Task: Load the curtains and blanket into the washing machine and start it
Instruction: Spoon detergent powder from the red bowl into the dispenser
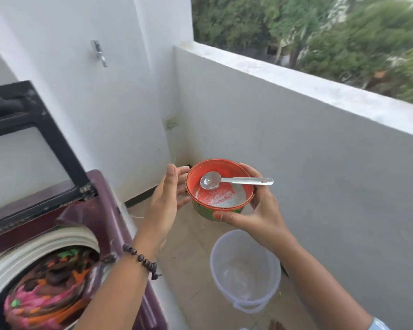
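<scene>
The right hand (255, 210) holds a red tub (218, 186) with powder and a metal spoon (234, 181) inside. The left hand (167, 198) is flat beside it. Bright cloth (45, 291) fills the washing machine (115, 210).

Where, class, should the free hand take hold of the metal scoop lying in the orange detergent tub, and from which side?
Pinch the scoop by its flat handle end, which juts past the tub rim on the right. Its bowl sits down inside, above the powder. The right hand grips the tub there, so the left hand probably comes from above.

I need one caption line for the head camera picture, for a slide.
Right hand holds an orange detergent tub with a metal scoop; left hand open beside it, above the loaded washing machine.
</scene>
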A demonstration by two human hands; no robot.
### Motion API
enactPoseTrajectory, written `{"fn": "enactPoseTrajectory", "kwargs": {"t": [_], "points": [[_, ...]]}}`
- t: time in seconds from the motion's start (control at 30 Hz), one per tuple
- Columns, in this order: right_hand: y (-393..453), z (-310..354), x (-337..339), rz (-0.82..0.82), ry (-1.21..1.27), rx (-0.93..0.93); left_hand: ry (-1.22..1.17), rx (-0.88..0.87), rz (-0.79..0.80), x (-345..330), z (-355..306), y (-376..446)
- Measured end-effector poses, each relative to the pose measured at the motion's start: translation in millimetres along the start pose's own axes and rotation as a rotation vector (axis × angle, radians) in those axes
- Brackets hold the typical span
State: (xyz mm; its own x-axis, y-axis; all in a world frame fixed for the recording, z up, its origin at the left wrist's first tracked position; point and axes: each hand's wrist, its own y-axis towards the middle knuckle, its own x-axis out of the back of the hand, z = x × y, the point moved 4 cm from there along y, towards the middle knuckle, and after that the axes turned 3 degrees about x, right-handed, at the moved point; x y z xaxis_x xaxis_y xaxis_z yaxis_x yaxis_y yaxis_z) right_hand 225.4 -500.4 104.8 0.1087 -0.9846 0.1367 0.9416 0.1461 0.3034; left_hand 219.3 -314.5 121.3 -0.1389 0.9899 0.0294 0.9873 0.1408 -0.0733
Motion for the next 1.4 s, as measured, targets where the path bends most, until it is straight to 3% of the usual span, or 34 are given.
{"fn": "enactPoseTrajectory", "kwargs": {"t": [0.5,0.77,0.9,1.1,1.4], "points": [[21,-10,269,-0.283,-0.137,0.045,0.042,-0.113,0.319,-281,-52,59],[18,0,383,-0.47,-0.314,0.075,0.071,-0.166,0.492,-395,-78,63],[15,12,426,-0.526,-0.443,0.073,0.053,-0.197,0.57,-438,-91,61],[13,5,473,-0.5,-0.505,-0.084,0.088,-0.234,0.677,-491,-97,61],[11,-2,495,-0.446,-0.602,-0.203,0.12,-0.2,0.71,-522,-82,67]]}}
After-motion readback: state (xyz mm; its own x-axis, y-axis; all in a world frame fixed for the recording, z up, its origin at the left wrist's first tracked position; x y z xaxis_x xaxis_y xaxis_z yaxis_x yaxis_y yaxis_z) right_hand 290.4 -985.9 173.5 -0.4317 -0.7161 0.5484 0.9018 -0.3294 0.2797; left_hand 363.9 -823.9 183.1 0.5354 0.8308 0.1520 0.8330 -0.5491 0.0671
